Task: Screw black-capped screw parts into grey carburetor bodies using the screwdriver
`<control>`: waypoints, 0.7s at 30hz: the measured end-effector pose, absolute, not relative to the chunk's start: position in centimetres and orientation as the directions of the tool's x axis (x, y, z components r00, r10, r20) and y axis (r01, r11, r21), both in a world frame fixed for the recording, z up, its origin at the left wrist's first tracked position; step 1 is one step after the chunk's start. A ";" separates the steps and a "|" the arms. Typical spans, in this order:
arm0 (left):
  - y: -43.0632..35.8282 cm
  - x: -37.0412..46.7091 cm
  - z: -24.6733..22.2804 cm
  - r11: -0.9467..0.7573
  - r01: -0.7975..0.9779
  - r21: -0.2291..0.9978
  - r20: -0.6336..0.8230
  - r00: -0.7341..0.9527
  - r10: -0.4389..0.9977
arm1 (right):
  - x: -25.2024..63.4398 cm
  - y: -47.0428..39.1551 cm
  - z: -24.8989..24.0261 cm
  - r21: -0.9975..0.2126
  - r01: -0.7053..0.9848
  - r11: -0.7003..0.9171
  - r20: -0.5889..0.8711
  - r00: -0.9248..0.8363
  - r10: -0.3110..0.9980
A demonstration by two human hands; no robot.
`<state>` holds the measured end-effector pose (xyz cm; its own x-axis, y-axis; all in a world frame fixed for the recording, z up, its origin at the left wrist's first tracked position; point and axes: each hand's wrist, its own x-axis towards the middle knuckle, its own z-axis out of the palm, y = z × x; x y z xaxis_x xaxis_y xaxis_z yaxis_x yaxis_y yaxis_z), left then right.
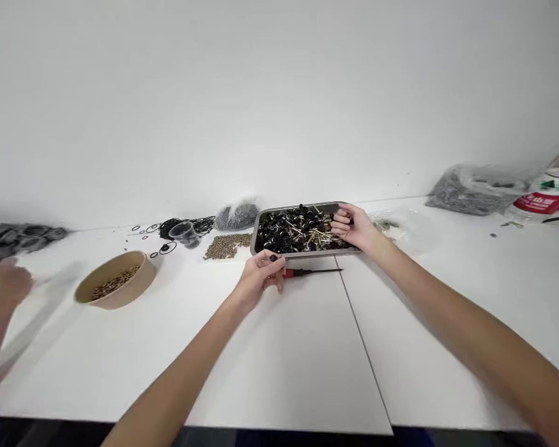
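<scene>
My left hand [261, 275] is in front of the tray's near left corner, with a small black round part [273, 257] pinched between thumb and fingers. A screwdriver [302, 272] with a red and black handle points right beside that hand. Its handle end is hidden by my fingers, so I cannot tell whether they touch it. Over the right end of the grey metal tray [302, 254], my right hand [351, 226] has its fingers curled in; what they hold, if anything, is hidden. Black knob-like parts and brass-coloured screws [298, 230] fill the tray in a jumbled heap.
At left, another person's hand [2, 285] is blurred near a cardboard bowl [140, 279] of small metal pieces. Brass-coloured pieces [226, 246], a plastic cup [185, 234], black rings [168, 248] and bags [470, 189] line the wall. A seam [363, 341] crosses the table.
</scene>
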<state>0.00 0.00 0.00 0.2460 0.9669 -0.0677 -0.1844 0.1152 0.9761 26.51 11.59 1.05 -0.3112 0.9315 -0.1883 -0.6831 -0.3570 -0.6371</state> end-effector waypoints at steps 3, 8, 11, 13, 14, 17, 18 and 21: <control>-0.2 0.1 -0.1 0.121 -0.193 0.974 -0.072 0.244 0.967 | 26.8 11.6 0.7 -0.661 -0.674 -0.330 -0.150 -0.312 0.938; -0.3 0.1 0.1 0.114 -0.191 0.975 -0.064 0.251 0.966 | 26.8 11.7 0.5 -0.709 -0.634 -0.310 -0.169 -0.274 0.947; -0.3 0.1 0.2 0.114 -0.187 0.976 -0.064 0.253 0.965 | 26.6 11.6 0.7 -0.724 -0.616 -0.310 -0.191 -0.253 0.949; -0.3 0.0 0.2 0.116 -0.187 0.976 -0.065 0.255 0.965 | 26.4 11.3 0.8 -0.731 -0.605 -0.314 -0.204 -0.245 0.948; -0.3 0.0 0.1 0.116 -0.188 0.975 -0.065 0.257 0.964 | 26.4 11.2 0.9 -0.735 -0.599 -0.317 -0.211 -0.243 0.947; -0.3 0.0 0.1 0.114 -0.190 0.975 -0.063 0.257 0.964 | 26.3 11.0 1.0 -0.749 -0.585 -0.311 -0.213 -0.232 0.949; -0.3 0.0 0.1 0.115 -0.190 0.975 -0.064 0.257 0.964 | 26.3 11.0 1.0 -0.752 -0.585 -0.304 -0.207 -0.227 0.951; -0.3 0.1 0.1 0.119 -0.186 0.975 -0.068 0.257 0.964 | 26.3 11.1 0.9 -0.750 -0.596 -0.289 -0.198 -0.214 0.956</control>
